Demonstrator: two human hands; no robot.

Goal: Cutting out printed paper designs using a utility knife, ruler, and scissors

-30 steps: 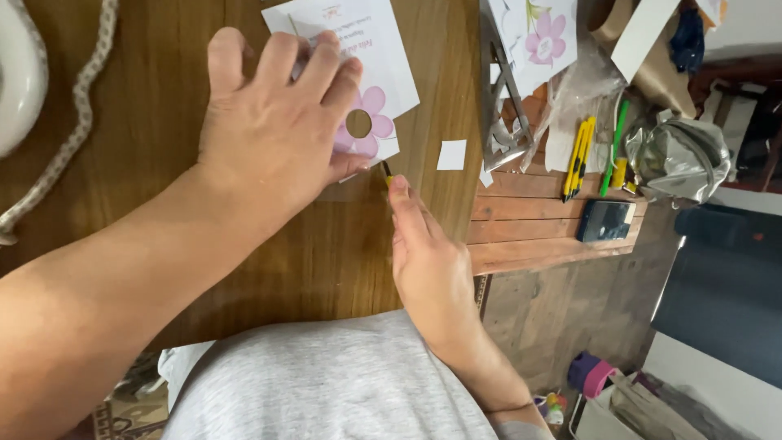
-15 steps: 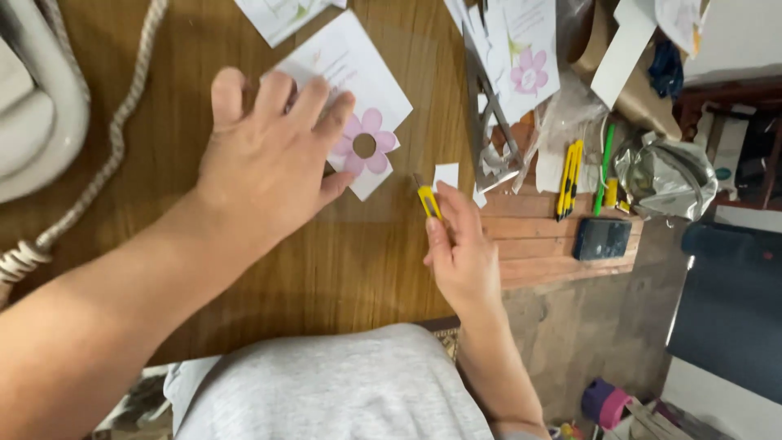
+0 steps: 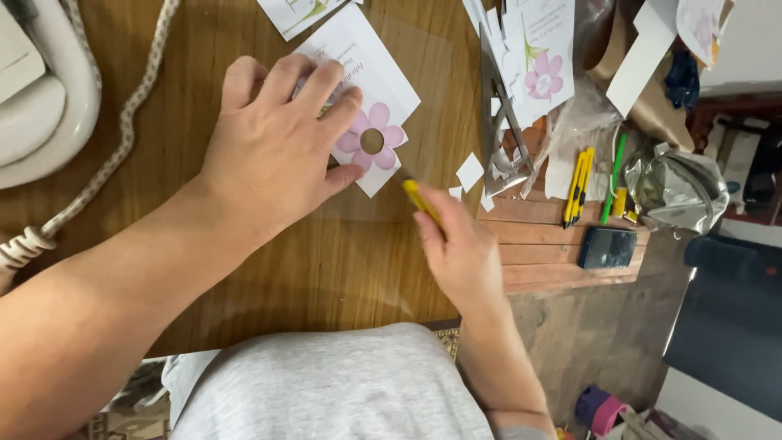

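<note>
My left hand (image 3: 281, 147) lies flat, fingers spread, pressing a white card (image 3: 371, 90) on the wooden table (image 3: 326, 269). The card bears a pink flower (image 3: 373, 140) with a round hole cut in its middle, just right of my fingertips. A clear plastic sheet (image 3: 432, 98) lies under the card. My right hand (image 3: 460, 248) is closed around a yellow craft knife (image 3: 417, 198), its tip a little right of and below the flower, off the card.
Small white paper scraps (image 3: 470, 173) lie near the table's right edge. More flower cards (image 3: 542, 69), a metal ruler (image 3: 494, 106), yellow and green pens (image 3: 580, 186), a black phone (image 3: 608, 247) and a silver foil bag (image 3: 676, 189) sit at the right. A white appliance (image 3: 49, 106) and braided cord (image 3: 122, 130) at left.
My right hand came up from the table's edge, now showing the yellow knife, and moved toward the flower. The view shifted, so the card sits further right; my left hand stays on it.
</note>
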